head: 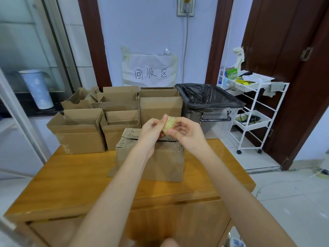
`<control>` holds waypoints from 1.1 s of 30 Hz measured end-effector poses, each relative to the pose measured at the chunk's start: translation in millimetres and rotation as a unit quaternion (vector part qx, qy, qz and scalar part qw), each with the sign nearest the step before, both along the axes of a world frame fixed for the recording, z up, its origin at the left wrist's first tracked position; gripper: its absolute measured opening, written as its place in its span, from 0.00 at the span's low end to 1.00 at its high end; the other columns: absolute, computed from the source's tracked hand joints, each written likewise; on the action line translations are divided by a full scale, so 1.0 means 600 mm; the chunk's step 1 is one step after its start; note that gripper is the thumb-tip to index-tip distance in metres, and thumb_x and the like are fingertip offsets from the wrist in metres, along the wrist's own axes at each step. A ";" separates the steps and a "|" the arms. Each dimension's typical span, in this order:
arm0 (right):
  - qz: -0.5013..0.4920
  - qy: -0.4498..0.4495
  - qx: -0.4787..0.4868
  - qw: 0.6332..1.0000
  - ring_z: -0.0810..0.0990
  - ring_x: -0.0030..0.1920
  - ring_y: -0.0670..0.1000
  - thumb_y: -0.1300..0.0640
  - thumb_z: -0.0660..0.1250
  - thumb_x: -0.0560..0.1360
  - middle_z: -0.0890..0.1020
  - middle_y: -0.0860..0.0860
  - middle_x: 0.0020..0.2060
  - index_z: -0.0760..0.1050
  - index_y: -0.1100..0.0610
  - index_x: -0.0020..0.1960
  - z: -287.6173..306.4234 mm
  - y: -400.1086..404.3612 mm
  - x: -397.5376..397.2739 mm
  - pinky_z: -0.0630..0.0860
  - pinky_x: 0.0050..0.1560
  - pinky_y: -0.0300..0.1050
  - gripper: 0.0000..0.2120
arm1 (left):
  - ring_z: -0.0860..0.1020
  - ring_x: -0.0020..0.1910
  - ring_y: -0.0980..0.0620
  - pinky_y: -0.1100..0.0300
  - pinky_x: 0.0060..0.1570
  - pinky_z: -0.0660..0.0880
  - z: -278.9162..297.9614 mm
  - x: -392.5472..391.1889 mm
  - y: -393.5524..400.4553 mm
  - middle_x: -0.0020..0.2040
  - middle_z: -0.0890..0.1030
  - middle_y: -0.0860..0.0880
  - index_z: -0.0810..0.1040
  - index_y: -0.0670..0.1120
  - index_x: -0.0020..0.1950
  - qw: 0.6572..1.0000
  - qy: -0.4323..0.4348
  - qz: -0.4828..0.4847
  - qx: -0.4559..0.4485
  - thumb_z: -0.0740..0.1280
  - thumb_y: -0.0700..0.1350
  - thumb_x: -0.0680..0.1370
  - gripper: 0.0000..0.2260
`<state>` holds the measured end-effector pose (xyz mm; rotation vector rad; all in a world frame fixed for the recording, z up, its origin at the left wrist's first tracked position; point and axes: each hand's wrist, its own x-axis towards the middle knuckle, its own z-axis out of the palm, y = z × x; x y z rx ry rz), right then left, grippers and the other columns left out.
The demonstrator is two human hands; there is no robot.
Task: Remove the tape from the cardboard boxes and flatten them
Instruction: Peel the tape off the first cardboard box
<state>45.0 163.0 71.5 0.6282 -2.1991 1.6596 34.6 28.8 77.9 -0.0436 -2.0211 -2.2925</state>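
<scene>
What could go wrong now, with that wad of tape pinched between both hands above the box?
The sticky tape wad, pinched by the left hand and right hand, may cling to the fingers when tossed and miss the lined bin. The nearest box is unheld and could slide off the table if bumped.
</scene>
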 end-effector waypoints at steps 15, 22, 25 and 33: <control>0.028 -0.050 -0.165 0.985 0.82 0.55 0.50 0.64 0.64 0.78 0.84 0.50 0.51 0.76 0.53 0.59 0.004 0.023 -0.006 0.79 0.52 0.42 0.12 | 0.77 0.37 0.53 0.58 0.49 0.71 -0.001 0.005 0.004 0.38 0.80 0.48 0.81 0.52 0.47 0.994 0.024 -0.042 -0.094 0.56 0.50 0.83 0.15; -0.049 -0.053 -0.244 0.967 0.84 0.49 0.49 0.63 0.68 0.76 0.84 0.53 0.48 0.74 0.59 0.60 0.043 0.094 -0.036 0.80 0.48 0.42 0.14 | 0.77 0.45 0.53 0.57 0.46 0.77 -0.004 -0.001 0.043 0.46 0.76 0.49 0.74 0.48 0.45 0.934 0.062 -0.113 -0.333 0.65 0.38 0.75 0.05; -0.076 -0.052 -0.224 0.970 0.84 0.43 0.48 0.61 0.70 0.75 0.85 0.54 0.44 0.75 0.58 0.55 0.059 0.119 -0.058 0.79 0.44 0.40 0.10 | 0.77 0.52 0.48 0.49 0.55 0.76 -0.002 -0.013 0.062 0.49 0.74 0.49 0.75 0.53 0.43 0.890 0.091 -0.145 -0.423 0.66 0.39 0.74 0.08; -0.152 -0.043 -0.127 0.979 0.80 0.38 0.43 0.56 0.65 0.79 0.81 0.52 0.41 0.76 0.64 0.59 0.106 0.170 -0.158 0.80 0.43 0.38 0.14 | 0.68 0.62 0.49 0.53 0.65 0.67 -0.006 -0.057 0.104 0.59 0.71 0.47 0.74 0.48 0.58 0.829 0.140 -0.137 -0.524 0.61 0.42 0.80 0.08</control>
